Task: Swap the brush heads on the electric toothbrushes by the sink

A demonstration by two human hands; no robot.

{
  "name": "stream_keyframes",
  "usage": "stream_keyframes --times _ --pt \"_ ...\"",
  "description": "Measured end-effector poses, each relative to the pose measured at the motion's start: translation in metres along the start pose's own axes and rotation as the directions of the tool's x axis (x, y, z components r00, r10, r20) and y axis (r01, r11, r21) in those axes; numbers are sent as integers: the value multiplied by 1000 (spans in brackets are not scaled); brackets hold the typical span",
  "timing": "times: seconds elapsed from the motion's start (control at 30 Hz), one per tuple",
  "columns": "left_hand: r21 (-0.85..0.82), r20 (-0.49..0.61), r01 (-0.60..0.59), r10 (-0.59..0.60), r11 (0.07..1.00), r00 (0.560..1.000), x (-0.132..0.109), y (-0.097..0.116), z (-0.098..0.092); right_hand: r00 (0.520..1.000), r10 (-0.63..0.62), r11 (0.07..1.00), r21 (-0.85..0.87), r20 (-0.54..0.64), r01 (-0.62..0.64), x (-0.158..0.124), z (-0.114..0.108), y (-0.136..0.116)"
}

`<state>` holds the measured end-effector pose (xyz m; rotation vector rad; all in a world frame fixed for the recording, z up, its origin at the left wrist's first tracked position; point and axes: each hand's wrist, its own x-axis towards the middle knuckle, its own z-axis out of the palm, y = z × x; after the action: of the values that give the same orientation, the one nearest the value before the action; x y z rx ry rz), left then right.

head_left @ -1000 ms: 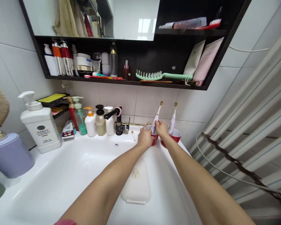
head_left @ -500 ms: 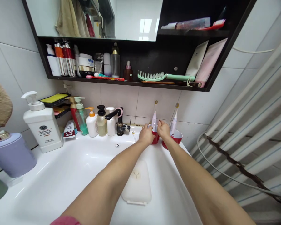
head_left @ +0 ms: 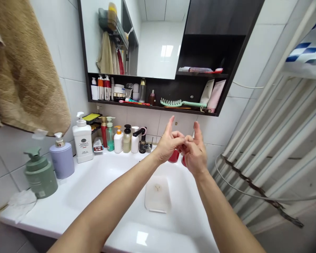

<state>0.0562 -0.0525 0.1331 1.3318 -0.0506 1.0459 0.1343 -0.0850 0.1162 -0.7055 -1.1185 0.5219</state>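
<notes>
My left hand [head_left: 171,143] and my right hand [head_left: 196,153] are raised above the back right part of the white basin [head_left: 107,175]. Each has one digit pointing up, while the other fingers are bent and their tips meet between the hands. No object shows in either hand. Just behind and below them, a red cup [head_left: 173,156] is partly covered by my hands. Only a sliver of a second red cup [head_left: 183,161] is visible. Most of the electric toothbrushes is hidden behind my right hand. A pale lidded box [head_left: 158,200] lies in the basin below.
A black tap [head_left: 142,140] stands at the basin's back edge, beside several pump bottles [head_left: 118,141]. Overhead hangs a dark mirror cabinet [head_left: 216,45] with a green hairbrush [head_left: 173,102] on its shelf. A brown towel [head_left: 26,63] hangs left; white radiator pipes [head_left: 276,140] stand right.
Both hands have left the red cup and risen toward the camera, coming together with one digit up on each. The view has shifted back, showing more of the towel and left bottles.
</notes>
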Motion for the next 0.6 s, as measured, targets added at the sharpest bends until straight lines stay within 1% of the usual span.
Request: stream_keyframes --times 0.07,0.1,0.17,0.23,0.27,0.3,0.37,0.47,0.53,0.6 --pt "-63 -65 38 -43 997 997 -8 3 1 998 45 999 29 -40 -44 -6 4 -3" --pt "-100 -115 82 -94 992 989 -11 2 0 994 86 995 50 -73 -83 -8 5 -2" --pt "-177 -180 208 -240 962 954 -15 -1 -4 975 181 981 100 -130 -169 -11 6 1" --pt "-209 -163 342 -377 916 912 -17 -2 -7 957 251 965 110 -146 -237 -13 8 2" --pt "-200 -138 391 -421 898 897 -18 -1 -7 953 267 962 95 -140 -256 -13 10 0" --pt "-179 -113 422 -445 889 888 -19 1 -7 953 273 961 71 -130 -266 -13 11 -2" --pt "-132 -89 448 -461 884 883 -18 4 -5 955 273 962 23 -115 -272 -13 14 -6" --pt "-72 -96 473 -478 878 873 -16 5 -5 950 287 956 -30 -121 -292 -14 16 -4" --pt "-25 -129 500 -499 866 857 -17 -2 -9 944 305 943 -97 -123 -317 -17 12 9" --pt "52 -221 556 -533 830 817 -24 -18 -16 940 321 908 -244 -113 -340 -20 2 28"
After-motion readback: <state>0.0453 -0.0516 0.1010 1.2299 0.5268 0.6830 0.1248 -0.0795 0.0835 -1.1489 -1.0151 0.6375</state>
